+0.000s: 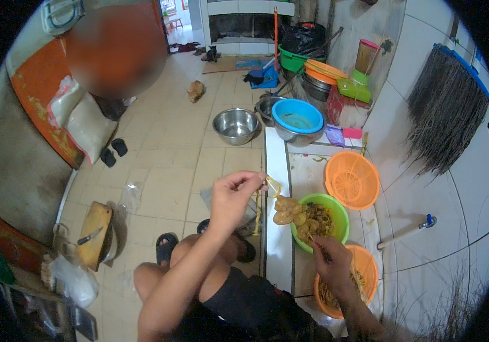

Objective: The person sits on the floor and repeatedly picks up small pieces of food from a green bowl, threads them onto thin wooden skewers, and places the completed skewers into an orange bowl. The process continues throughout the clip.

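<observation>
My left hand (238, 192), raised over the ledge's edge, pinches a thin, looped yellow strand (274, 187). Another length of strand dangles below its fingers. From the loop stretches a lumpy, wet, pale-brown piece, perhaps offal (288, 210), whose lower part reaches over a green basin (344, 218). At that lower part my right hand (333, 256) pinches a pale end; its fingertips are partly hard to make out. Brown and yellow chopped pieces (323, 218) fill the basin. Beneath my right forearm, an orange basket (371, 267) holds yellow-brown strands.
An empty orange colander (351, 179) stands by the tiled wall. Farther off are a blue basin (297, 116) and a steel bowl (236, 126). On the left, a knife (90, 236) lies on a cutting board (97, 222). A cat (195, 91) and a blurred person (116, 51) are beyond.
</observation>
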{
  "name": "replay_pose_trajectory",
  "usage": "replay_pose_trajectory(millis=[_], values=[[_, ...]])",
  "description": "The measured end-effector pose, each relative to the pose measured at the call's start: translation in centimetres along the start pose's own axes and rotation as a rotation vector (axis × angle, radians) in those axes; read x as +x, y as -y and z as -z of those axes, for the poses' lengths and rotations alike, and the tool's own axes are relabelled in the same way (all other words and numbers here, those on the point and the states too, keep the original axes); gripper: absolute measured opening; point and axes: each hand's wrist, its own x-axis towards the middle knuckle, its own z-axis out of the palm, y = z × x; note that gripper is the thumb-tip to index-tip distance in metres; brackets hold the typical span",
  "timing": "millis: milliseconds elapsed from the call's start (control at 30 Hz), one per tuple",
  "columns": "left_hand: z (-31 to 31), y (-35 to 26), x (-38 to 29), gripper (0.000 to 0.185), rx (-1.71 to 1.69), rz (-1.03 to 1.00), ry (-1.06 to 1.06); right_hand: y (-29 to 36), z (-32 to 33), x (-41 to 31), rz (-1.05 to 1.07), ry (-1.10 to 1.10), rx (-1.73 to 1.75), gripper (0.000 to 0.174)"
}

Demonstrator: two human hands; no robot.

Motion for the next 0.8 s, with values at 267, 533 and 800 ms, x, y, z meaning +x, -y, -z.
replay_pose_trajectory(millis=[267, 533, 800], values=[[0.6, 0.2, 0.1, 0.018, -0.019, 0.087, 0.050, -0.1, 0.4, 0.7, -0.016, 0.050, 0.004, 0.013], [0.2, 0.6, 0.1, 0.017, 0.094, 0.135, 0.180, 0.2, 0.8, 1.5, -0.101, 0.047, 0.099, 0.010], [-0.8, 1.3, -0.4, 0.017, 0.219, 0.038, 0.213, -1.6, 1.9, 2.0, -0.112, -0.005, 0.086, 0.011]])
